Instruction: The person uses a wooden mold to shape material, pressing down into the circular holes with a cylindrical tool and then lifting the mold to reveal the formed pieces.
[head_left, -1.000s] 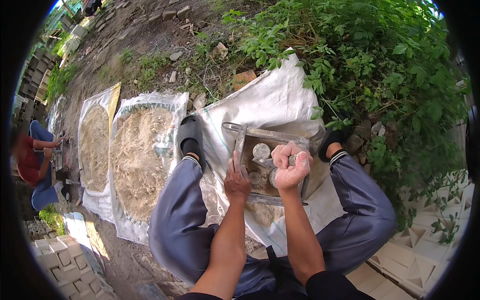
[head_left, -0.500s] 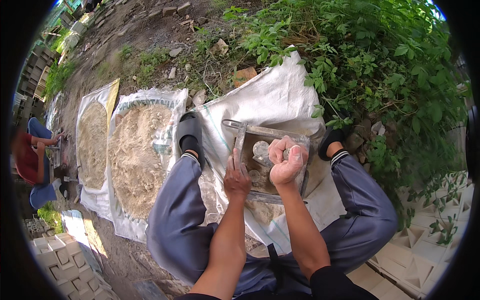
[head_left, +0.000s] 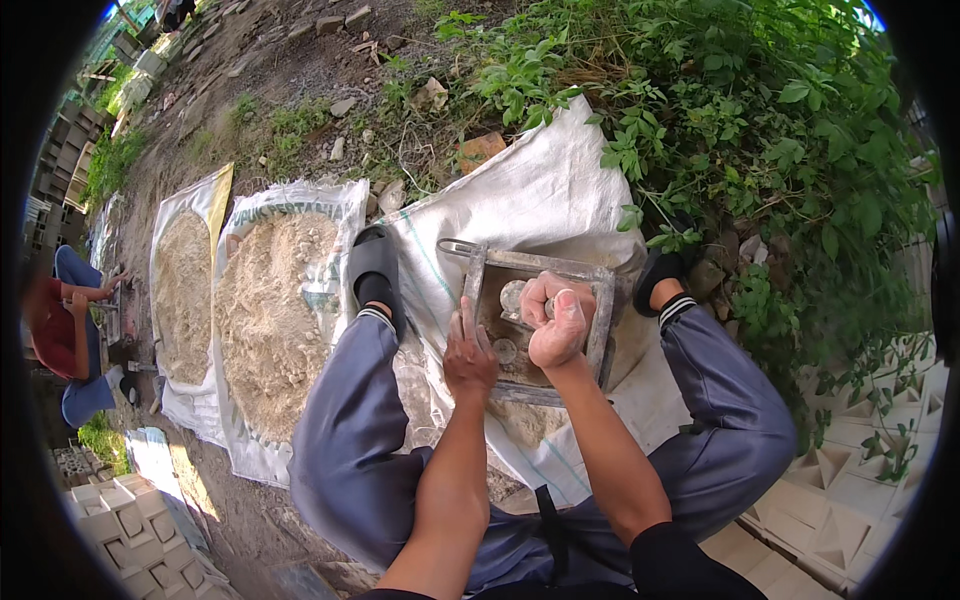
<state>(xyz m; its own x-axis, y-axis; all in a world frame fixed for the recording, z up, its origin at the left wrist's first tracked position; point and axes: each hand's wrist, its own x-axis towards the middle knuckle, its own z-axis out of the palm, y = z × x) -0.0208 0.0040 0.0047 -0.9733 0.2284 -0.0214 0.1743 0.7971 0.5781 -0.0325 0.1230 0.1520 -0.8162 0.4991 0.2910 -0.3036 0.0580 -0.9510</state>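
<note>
A rectangular frame mould lies between my feet, with pale sandy powder inside it. My left hand rests on its left bar, fingers stretched out along it. Over the inside of the mould, my right hand is a dusty fist wrapped round a grey round-ended tool. Most of that tool is hidden by my fingers. A small round shape shows in the powder between my hands. Under the mould is spread a white woven sack.
To the left, two opened sacks bear heaps of sandy powder. Beyond them crouches a person in red. Leafy plants crowd the right side. Pale moulded blocks lie at lower right, others at lower left.
My right fist has shifted slightly left over the mould, still round the tool. My left hand stays on the bar. The whole view has moved a little.
</note>
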